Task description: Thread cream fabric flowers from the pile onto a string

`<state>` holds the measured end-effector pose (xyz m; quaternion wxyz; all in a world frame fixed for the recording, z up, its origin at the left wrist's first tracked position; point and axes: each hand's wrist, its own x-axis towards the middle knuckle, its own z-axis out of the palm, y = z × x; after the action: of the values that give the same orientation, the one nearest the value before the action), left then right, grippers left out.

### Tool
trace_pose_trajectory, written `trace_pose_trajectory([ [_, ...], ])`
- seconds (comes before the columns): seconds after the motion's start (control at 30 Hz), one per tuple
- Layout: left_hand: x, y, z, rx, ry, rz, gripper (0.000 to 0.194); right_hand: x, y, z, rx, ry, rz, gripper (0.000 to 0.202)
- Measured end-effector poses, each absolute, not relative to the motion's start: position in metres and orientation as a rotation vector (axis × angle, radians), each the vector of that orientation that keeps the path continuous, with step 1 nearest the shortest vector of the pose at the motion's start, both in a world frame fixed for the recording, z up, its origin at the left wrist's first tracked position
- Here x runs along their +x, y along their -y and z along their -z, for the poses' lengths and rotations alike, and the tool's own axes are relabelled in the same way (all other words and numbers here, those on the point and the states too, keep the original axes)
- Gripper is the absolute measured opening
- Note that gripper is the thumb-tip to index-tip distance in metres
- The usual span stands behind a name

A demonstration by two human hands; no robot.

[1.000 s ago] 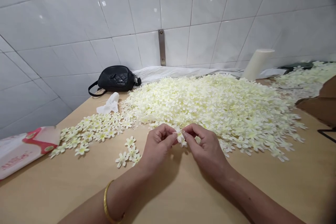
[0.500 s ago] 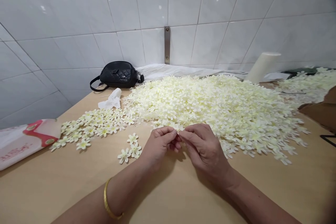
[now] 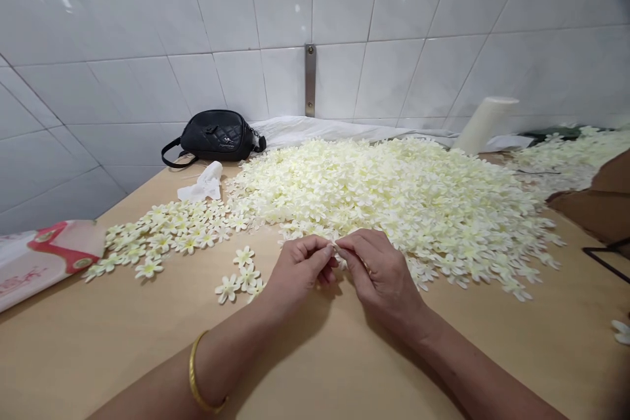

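My left hand [image 3: 302,269] and my right hand [image 3: 377,269] meet over the table, fingertips pinched together around something small and pale that I cannot make out. Just beyond them rises a big heap of white-yellow artificial flowers [image 3: 384,190]. Left of my left wrist lie a few single flowers [image 3: 228,289], close to the forearm. A looser spread of similar flowers [image 3: 170,230] covers the table farther left. A gold bangle [image 3: 194,374] circles my left wrist.
A black bag [image 3: 216,134] and crumpled white tissue [image 3: 203,184] lie at the back left. A red-and-white packet [image 3: 54,259] rests at the left edge. Behind the heap leans a whitish cylinder [image 3: 485,125]; brown cardboard [image 3: 598,200] stands at right. A tiled wall [image 3: 236,13] closes the back.
The view has shifted slightly, so the background sits a little farther left. Both hands stay pinched together in nearly the same place, with small finger movements.
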<state>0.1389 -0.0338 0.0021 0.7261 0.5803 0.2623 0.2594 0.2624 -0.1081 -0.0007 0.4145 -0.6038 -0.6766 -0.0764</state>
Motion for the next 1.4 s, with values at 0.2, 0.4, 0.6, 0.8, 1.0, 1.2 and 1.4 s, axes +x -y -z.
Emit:
trace_pose_trajectory([
  [0.2,0.1375,0.0325,-0.0063,1.260,-0.649,-0.606,0.016,0.2613,0.1083,0.0004,-1.519,1.667,0.123,0.016],
  [0.4,0.1388,0.0341,-0.0084,1.177,-0.715,-0.644,0.017,0.2597,0.1091,-0.0014,-1.517,1.625,0.278,0.013],
  [0.6,0.1381,0.0344,-0.0053,1.180,-0.688,-0.647,0.016,0.2585,0.1086,0.0011,-1.508,1.700,0.199,0.020],
  [0.8,0.1361,0.0339,-0.0011,1.188,-0.614,-0.568,0.014,0.2612,0.1085,0.0006,-1.509,1.745,0.129,0.021],
  [1.0,0.1367,0.0336,0.0008,1.220,-0.589,-0.565,0.016,0.2616,0.1090,-0.0022,-1.552,1.763,0.078,0.021],
  [1.2,0.1353,0.0371,-0.0071,1.375,-0.555,-0.585,0.016,0.2634,0.1104,-0.0028,-1.533,1.769,-0.006,0.021],
  [1.4,0.1341,0.0355,-0.0025,1.507,-0.581,-0.599,0.015,0.2625,0.1120,-0.0048,-1.537,1.760,-0.091,0.024],
])
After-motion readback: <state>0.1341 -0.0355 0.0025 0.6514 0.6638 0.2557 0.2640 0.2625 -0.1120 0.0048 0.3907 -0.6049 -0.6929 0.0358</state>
